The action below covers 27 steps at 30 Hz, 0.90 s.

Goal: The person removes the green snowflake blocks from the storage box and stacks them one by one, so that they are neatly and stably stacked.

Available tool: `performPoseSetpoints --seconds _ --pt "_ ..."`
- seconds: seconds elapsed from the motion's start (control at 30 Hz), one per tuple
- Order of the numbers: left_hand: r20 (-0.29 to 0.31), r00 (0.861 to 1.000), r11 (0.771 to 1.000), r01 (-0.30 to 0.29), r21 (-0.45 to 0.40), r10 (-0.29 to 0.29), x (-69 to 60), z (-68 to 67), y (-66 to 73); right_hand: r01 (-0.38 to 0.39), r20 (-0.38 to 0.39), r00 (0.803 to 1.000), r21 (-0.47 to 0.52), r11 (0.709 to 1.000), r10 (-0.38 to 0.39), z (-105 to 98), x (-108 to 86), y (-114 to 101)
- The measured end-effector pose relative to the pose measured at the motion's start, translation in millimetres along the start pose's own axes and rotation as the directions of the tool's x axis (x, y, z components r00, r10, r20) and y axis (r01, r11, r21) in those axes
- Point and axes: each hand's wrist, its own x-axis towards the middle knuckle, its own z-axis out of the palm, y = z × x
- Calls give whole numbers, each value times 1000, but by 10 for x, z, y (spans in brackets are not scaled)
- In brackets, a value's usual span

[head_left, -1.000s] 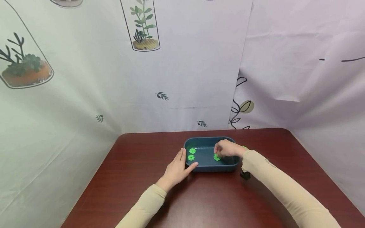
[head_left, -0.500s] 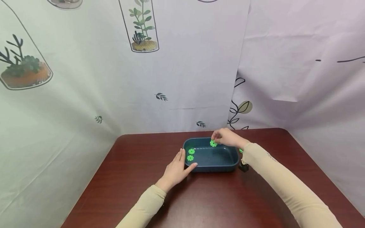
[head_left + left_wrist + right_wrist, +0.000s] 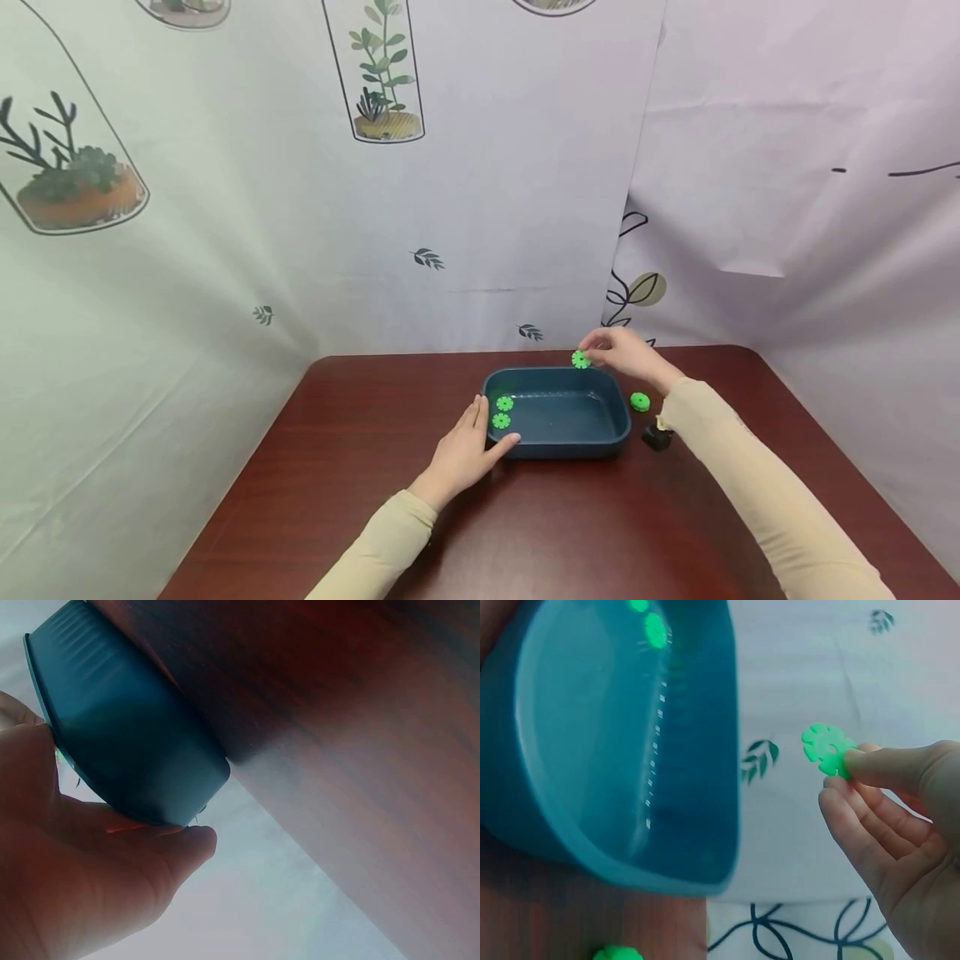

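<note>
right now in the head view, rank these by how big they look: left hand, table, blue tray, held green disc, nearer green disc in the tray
1. Table
2. Blue tray
3. Left hand
4. Held green disc and nearer tray disc: too alike to rank

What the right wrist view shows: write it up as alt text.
A right hand pinches a bright green flower-shaped disc outside a blue-green tray with rounded corners. Two similar green pieces lie inside; at least one more green disc, cut off, sits on the reddish-brown table.
</note>
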Motion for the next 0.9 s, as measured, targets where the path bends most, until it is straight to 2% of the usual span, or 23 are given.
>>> performPoseSetpoints --seconds 0.17,0.3,0.63,0.9 --pt "-5 1000 1000 2 -2 -2 5 9 -5 -15 -96 995 -13 1000 14 -151 -77 67" --pt "-6 1000 1000 3 0 -3 9 15 -16 -38 -144 989 -5 999 37 -259 -140 148" --pt "-3 1000 1000 -1 2 1 19 19 -15 -118 -200 972 55 991 127 -455 -312 306" --pt "-2 1000 1000 5 4 -5 22 8 -1 -129 -242 959 90 988 147 -510 -405 414"
